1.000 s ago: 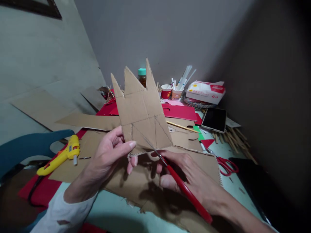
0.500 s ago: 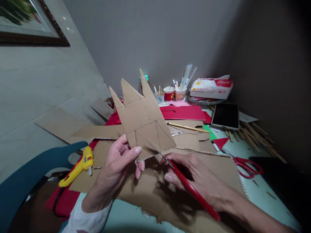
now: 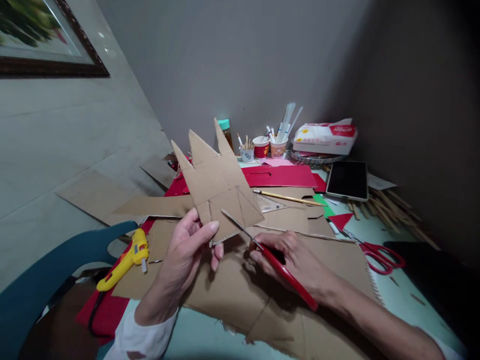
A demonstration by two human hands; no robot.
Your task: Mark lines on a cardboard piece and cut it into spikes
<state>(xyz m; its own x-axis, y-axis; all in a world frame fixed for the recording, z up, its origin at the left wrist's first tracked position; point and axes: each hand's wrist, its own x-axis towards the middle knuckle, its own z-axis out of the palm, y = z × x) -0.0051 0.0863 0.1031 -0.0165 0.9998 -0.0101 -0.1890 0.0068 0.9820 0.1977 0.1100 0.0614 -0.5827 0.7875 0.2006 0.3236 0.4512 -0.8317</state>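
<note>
A cardboard piece [image 3: 219,182] with several pointed spikes along its top and pencil lines across it is held up over the table. My left hand [image 3: 191,240] pinches its lower left corner, thumb in front and fingers behind. In my right hand [image 3: 290,257] is a pair of red-handled scissors [image 3: 287,277], gripped by the handles. The scissors' blade lies across the lower part of the cardboard piece, pointing up and left. Whether the blades are apart is hard to make out. Beneath both hands lies a large cardboard sheet [image 3: 236,300].
A yellow glue gun [image 3: 125,260] rests at left beside a blue chair [image 3: 56,270]. More red-handled scissors [image 3: 382,257], a tablet [image 3: 347,180] and wooden sticks [image 3: 393,212] are at right. Behind are a pencil [image 3: 288,196], red card [image 3: 281,176] and paper cups [image 3: 261,147].
The scissors have moved left and up, so their blade now overlaps more of the cardboard piece. The piece has dropped slightly. Both hands keep their holds.
</note>
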